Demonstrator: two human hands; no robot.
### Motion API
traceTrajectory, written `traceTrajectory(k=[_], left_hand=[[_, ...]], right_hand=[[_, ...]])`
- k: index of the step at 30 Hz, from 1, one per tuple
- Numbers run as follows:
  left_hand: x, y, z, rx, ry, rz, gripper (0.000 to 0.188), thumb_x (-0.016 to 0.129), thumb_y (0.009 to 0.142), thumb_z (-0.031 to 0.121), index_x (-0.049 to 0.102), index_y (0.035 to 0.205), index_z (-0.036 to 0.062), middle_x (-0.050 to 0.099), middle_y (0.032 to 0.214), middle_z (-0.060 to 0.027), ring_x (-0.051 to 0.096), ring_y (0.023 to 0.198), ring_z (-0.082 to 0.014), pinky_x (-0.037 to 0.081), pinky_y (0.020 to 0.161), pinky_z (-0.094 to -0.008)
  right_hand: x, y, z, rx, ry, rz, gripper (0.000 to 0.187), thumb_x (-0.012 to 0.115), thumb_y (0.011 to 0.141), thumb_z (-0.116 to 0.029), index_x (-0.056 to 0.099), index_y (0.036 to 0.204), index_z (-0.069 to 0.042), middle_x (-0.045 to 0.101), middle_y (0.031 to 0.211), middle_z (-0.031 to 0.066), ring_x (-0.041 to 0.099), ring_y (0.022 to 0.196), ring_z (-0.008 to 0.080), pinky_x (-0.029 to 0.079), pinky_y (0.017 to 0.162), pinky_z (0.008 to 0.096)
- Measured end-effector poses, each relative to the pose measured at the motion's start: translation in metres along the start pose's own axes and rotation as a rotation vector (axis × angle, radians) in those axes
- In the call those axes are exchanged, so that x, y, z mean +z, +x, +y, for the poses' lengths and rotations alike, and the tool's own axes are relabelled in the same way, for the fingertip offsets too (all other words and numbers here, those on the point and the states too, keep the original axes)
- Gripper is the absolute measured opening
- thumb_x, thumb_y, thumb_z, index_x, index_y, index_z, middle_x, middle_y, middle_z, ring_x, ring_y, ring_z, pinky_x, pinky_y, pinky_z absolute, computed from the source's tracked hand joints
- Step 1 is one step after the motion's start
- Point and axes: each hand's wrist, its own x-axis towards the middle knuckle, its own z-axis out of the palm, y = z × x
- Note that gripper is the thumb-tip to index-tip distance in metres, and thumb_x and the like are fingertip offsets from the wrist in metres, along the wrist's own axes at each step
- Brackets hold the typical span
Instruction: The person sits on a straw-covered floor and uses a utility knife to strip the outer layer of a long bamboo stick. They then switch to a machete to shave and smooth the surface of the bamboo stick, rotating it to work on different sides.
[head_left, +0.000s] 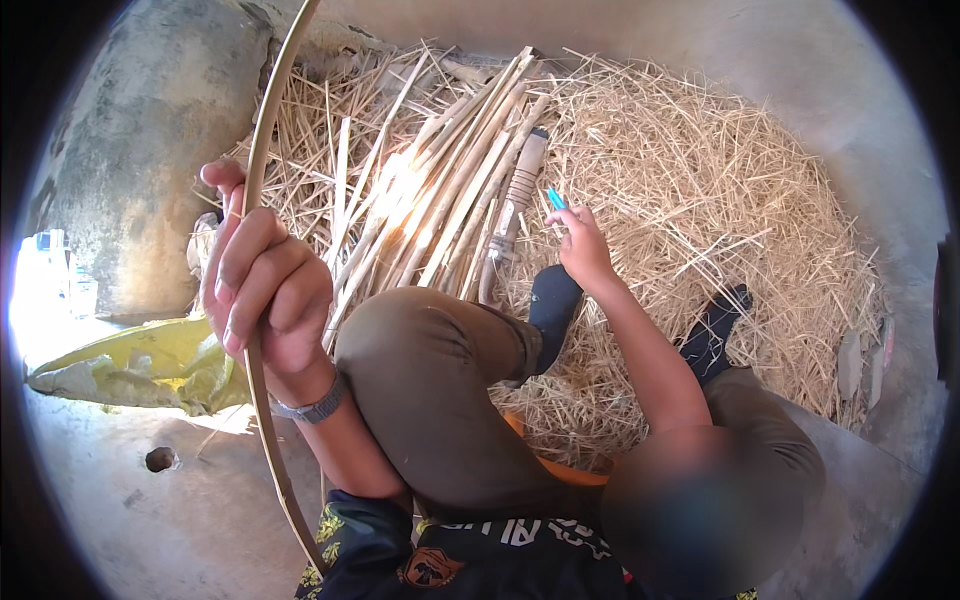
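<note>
A long, thin, curved strip of split wood or bamboo (pixel 266 120) rises past the top of the view and bends down toward my left side. My left hand (pixel 265 280) is closed around its middle, with a grey watch on the wrist. My right hand (pixel 584 246), away to the right above the shavings, is closed on a small turquoise object (pixel 556 198). Most of that object is hidden by the fingers, so its kind cannot be made out. The strip and the right hand are well apart.
Straw-like shavings (pixel 690 170) cover the floor ahead and right. A bundle of long pale sticks (pixel 450 180) lies ahead of my bent knee, beside a brown rod with a ringed section (pixel 520 185). A yellow sack (pixel 150 365) and a floor hole (pixel 160 459) are at left, near a rounded wall (pixel 170 150).
</note>
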Motion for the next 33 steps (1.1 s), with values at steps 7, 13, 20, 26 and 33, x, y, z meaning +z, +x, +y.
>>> traceTrajectory(k=[7, 13, 20, 26, 33], left_hand=[[-0.009, 0.001, 0.006, 0.003, -0.075, -0.011, 0.034, 0.024, 0.110, 0.009, 0.044, 0.139, 0.0075, 0.053, 0.067, -0.0044, 0.056, 0.038, -0.0092, 0.024, 0.032, -0.0196], [-0.004, -0.001, 0.002, 0.023, -0.107, 0.009, 0.035, 0.024, 0.110, 0.010, 0.044, 0.140, 0.0094, 0.053, 0.067, -0.0044, 0.056, 0.038, -0.0095, 0.024, 0.031, -0.0195], [0.000, -0.003, 0.005, -0.027, -0.058, 0.016, 0.035, 0.023, 0.110, 0.009, 0.043, 0.139, 0.0111, 0.053, 0.068, -0.0037, 0.056, 0.038, -0.0088, 0.024, 0.031, -0.0192], [0.004, -0.008, 0.006, -0.081, 0.024, 0.043, 0.038, 0.022, 0.112, 0.013, 0.044, 0.142, 0.0090, 0.050, 0.069, 0.0000, 0.048, 0.038, -0.0047, 0.028, 0.037, -0.0216], [0.016, -0.014, 0.005, -0.028, 0.236, 0.129, 0.025, 0.043, 0.107, 0.011, 0.052, 0.129, 0.0054, 0.047, 0.071, 0.0037, 0.038, 0.039, -0.0014, 0.030, 0.037, -0.0208]], right_hand=[[0.057, -0.005, -0.046, -0.358, -0.381, 0.239, 0.026, 0.066, 0.085, -0.010, 0.067, 0.109, 0.000, 0.058, 0.128, 0.0249, 0.056, 0.120, 0.0417, 0.047, 0.097, 0.0539], [0.118, -0.005, -0.052, 0.360, -0.196, -0.572, 0.054, 0.071, 0.088, -0.051, 0.075, 0.105, 0.000, 0.072, 0.113, 0.0248, 0.071, 0.103, 0.0392, 0.056, 0.087, 0.0496], [0.143, -0.012, -0.044, 0.670, 0.258, -0.167, 0.037, 0.068, 0.081, -0.028, 0.073, 0.098, 0.005, 0.075, 0.093, 0.0224, 0.076, 0.082, 0.0336, 0.059, 0.073, 0.0435], [0.004, -0.002, -0.047, 0.505, 0.243, -0.072, 0.039, 0.066, 0.086, -0.029, 0.068, 0.090, 0.010, 0.072, 0.079, 0.0182, 0.070, 0.056, 0.0246, 0.057, 0.055, 0.0374], [-0.269, -0.007, -0.283, 0.323, -0.926, -0.264, 0.019, 0.071, 0.090, -0.026, 0.071, 0.089, -0.007, 0.060, 0.067, -0.0013, 0.048, 0.054, 0.0068, 0.037, 0.047, 0.0275]])
